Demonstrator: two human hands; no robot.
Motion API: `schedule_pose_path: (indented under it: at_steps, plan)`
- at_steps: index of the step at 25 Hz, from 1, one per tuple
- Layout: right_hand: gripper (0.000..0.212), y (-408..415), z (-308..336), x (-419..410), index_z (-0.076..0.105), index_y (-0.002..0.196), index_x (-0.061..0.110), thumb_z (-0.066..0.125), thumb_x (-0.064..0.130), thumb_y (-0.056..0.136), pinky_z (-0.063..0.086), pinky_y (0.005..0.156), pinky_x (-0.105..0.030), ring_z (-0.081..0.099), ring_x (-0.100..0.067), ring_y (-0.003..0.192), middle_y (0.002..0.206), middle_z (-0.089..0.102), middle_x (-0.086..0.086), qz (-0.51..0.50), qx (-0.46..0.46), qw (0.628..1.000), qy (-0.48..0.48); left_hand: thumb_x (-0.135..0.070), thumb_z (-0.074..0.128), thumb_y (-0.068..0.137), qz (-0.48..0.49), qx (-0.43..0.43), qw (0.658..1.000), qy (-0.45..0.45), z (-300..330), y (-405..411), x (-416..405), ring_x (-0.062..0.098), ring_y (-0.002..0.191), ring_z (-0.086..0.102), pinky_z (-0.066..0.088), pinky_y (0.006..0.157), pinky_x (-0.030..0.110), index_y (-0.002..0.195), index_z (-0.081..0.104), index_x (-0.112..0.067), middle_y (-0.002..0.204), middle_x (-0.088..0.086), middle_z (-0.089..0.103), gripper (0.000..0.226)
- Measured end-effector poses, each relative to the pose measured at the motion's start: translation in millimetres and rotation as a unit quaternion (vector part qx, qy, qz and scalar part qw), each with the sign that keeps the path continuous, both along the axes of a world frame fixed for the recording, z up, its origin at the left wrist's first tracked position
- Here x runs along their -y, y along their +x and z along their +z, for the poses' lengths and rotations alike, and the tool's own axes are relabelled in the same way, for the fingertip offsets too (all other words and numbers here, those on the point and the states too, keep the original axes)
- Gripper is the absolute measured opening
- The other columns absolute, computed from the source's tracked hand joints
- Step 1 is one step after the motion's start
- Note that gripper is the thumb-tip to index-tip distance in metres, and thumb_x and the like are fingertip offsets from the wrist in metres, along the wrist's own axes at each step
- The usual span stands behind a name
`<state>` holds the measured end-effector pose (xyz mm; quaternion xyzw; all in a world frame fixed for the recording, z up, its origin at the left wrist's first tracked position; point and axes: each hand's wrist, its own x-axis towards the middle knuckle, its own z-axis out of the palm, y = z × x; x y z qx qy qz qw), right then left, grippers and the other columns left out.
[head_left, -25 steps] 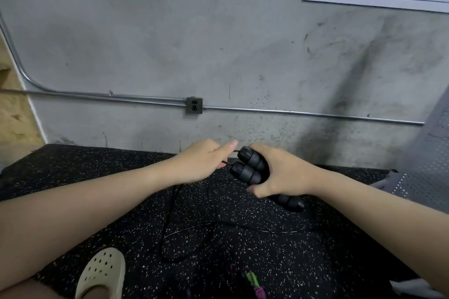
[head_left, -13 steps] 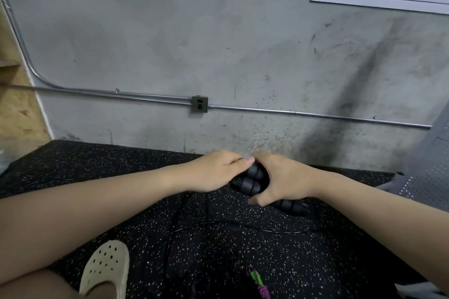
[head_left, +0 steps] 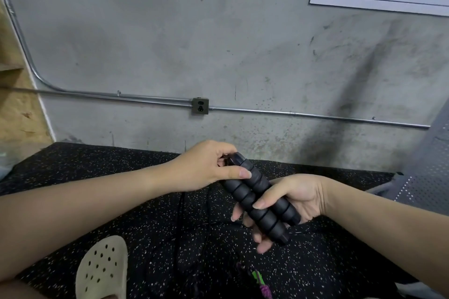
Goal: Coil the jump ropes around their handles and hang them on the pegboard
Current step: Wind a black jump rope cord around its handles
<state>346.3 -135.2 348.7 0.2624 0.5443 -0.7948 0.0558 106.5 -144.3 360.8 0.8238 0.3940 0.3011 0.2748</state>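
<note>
Handles: two black ribbed jump rope handles (head_left: 257,198) lie side by side as a pair, slanting from upper left to lower right above the speckled black floor mat (head_left: 145,226).
Right hand: the right hand (head_left: 286,201) cradles the pair from below at its lower half, thumb curled over the top, fingers wrapped underneath with their tips showing on the left side.
Left hand: the left hand (head_left: 209,165) grips the upper end of the pair, thumb laid along the near handle, fingers curled over the cap.
Rope: a thin black rope (head_left: 181,216) hangs below the left hand toward the mat; it is hard to trace against the dark surface.
Surroundings: a beige perforated clog (head_left: 103,269) sits lower left; a green and purple item (head_left: 258,279), possibly another rope, lies at the bottom edge.
</note>
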Motion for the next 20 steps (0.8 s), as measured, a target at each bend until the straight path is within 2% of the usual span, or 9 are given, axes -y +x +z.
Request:
schedule_pose_path:
  at_steps: [2,4,6,9,11,13,15,17,20]
  plan:
    - [0.038,-1.1,5.4,0.0,0.058,0.127,0.002,0.064,0.019,0.093,0.053,0.09,-0.04,0.063,-0.021,0.087,0.105,0.055,-0.012,0.008,-0.012,1.0,-0.004,-0.055,0.074,0.085,0.014,0.019,1.0,0.013,1.4,-2.9,-0.6,0.011,0.06,0.042,0.033,0.059,0.032,0.086,0.068,-0.03,0.066,-0.002,0.054,0.026]
    - [0.041,0.0,16.2,-3.2,0.052,0.129,-0.001,0.061,0.018,0.094,0.049,0.078,-0.029,0.055,-0.015,0.079,0.098,0.053,-0.01,0.018,-0.016,1.0,0.002,-0.062,0.069,0.084,0.026,0.029,0.999,0.021,1.8,-3.3,-0.9,0.012,0.061,0.042,0.033,0.059,0.033,0.089,0.065,-0.021,0.066,-0.001,0.052,0.041]
    - [0.039,2.5,27.0,-7.8,0.052,0.127,-0.002,0.061,0.015,0.093,0.046,0.072,-0.027,0.051,-0.014,0.074,0.088,0.053,-0.007,0.015,0.002,0.999,0.041,-0.068,0.063,0.087,0.026,0.023,0.998,0.042,3.8,-2.4,-0.8,0.01,0.063,0.046,0.037,0.06,0.035,0.088,0.063,-0.022,0.068,-0.005,0.054,0.046]
    - [0.017,4.2,39.7,-10.5,0.057,0.106,0.006,0.062,0.006,0.09,0.046,0.064,-0.025,0.051,-0.012,0.065,0.075,0.051,-0.003,-0.014,0.026,0.995,0.1,-0.075,0.032,0.096,0.05,0.021,0.996,0.064,6.5,-6.8,-3.6,0.016,0.075,0.064,0.054,0.073,0.039,0.093,0.066,-0.02,0.081,0.0,0.068,0.065]
    - [0.012,4.1,50.0,-11.0,0.054,0.101,0.009,0.058,0.003,0.092,0.048,0.063,-0.027,0.051,-0.013,0.063,0.074,0.049,-0.002,-0.051,-0.003,0.99,0.129,-0.07,0.019,0.102,0.109,0.055,0.99,0.069,8.1,-16.4,-8.3,0.005,0.072,0.063,0.05,0.07,0.04,0.096,0.069,-0.018,0.077,-0.009,0.069,0.072]
    - [0.014,2.5,61.1,-10.4,0.054,0.102,0.01,0.059,0.002,0.091,0.05,0.063,-0.029,0.05,-0.014,0.063,0.074,0.046,-0.004,-0.104,-0.059,0.983,0.138,-0.052,0.021,0.109,0.168,0.104,0.976,0.094,9.4,-25.7,-12.5,-0.004,0.062,0.053,0.038,0.064,0.032,0.092,0.063,-0.018,0.066,-0.016,0.059,0.057]
    - [0.017,-5.0,69.9,-6.4,0.054,0.101,0.011,0.061,0.003,0.088,0.046,0.058,-0.028,0.048,-0.014,0.059,0.072,0.044,-0.004,-0.169,-0.104,0.969,0.149,-0.036,0.026,0.112,0.221,0.124,0.958,0.137,12.8,-28.8,-11.9,0.003,0.067,0.053,0.04,0.067,0.034,0.092,0.055,-0.023,0.077,-0.007,0.059,0.038]
    - [0.023,-17.9,73.8,-1.9,0.053,0.104,0.009,0.063,0.004,0.084,0.04,0.055,-0.026,0.045,-0.013,0.056,0.069,0.045,-0.003,-0.241,-0.124,0.946,0.177,-0.031,0.028,0.113,0.242,0.135,0.95,0.147,21.9,-25.5,-9.3,0.017,0.07,0.052,0.043,0.069,0.036,0.092,0.049,-0.023,0.083,0.001,0.058,0.03]
    - [0.039,-37.5,74.4,3.0,0.052,0.121,0.009,0.061,0.003,0.084,0.037,0.053,-0.026,0.042,-0.014,0.056,0.067,0.044,-0.003,-0.304,-0.179,0.919,0.175,-0.027,0.03,0.112,0.239,0.131,0.951,0.147,31.3,-12.9,-5.8,0.017,0.066,0.047,0.041,0.066,0.035,0.091,0.048,-0.024,0.077,0.001,0.054,0.027]
